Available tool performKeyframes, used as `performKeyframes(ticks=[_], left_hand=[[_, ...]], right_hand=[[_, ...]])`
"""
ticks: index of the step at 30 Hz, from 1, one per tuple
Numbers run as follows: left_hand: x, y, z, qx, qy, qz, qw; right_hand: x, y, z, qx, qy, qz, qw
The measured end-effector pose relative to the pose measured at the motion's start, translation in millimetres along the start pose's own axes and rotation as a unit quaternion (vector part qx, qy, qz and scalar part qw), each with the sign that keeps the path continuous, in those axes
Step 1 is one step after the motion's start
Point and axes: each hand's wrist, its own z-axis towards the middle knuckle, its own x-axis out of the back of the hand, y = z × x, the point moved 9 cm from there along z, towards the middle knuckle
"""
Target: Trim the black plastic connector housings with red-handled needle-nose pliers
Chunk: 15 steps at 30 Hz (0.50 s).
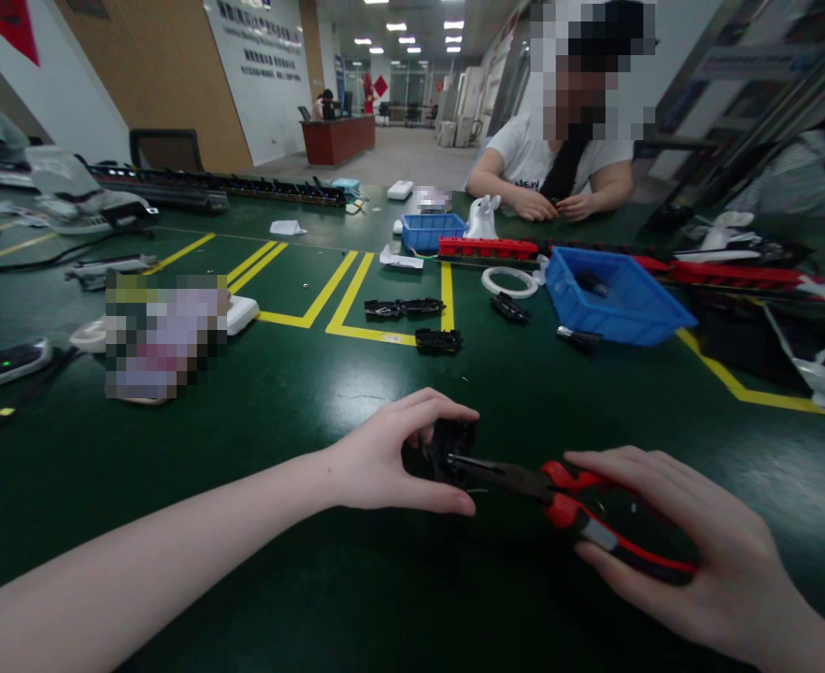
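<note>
Between its thumb and fingers, my left hand (pixel 402 458) grips a small black plastic part (pixel 448 447) just above the table. My right hand (pixel 699 533) is wrapped round the red and black handles of long-nose pliers (pixel 559 491). The jaws point left, and their tips reach the black part; whether they clamp something on it I cannot make out. Farther off lie similar black parts: a long one (pixel 404 307), a shorter one (pixel 438 340) on the yellow tape, and another (pixel 510 307) by a white tape roll (pixel 510 282).
A blue bin (pixel 618 304) with dark pieces inside stands at the right, a smaller blue bin (pixel 433 230) behind. A red strip (pixel 489 248) lies between them. A phone (pixel 174 346) leans at the left. Across the green table (pixel 278 570) sits a person (pixel 559 159).
</note>
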Motion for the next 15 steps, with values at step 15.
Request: performKeyframes(ticks=[15], left_hand=[[-2.2, -3.9, 0.6, 0.016, -0.017, -0.023, 0.999]], right_hand=[[-3.4, 2.8, 0.6, -0.011, 0.0, 0.024, 1.0]])
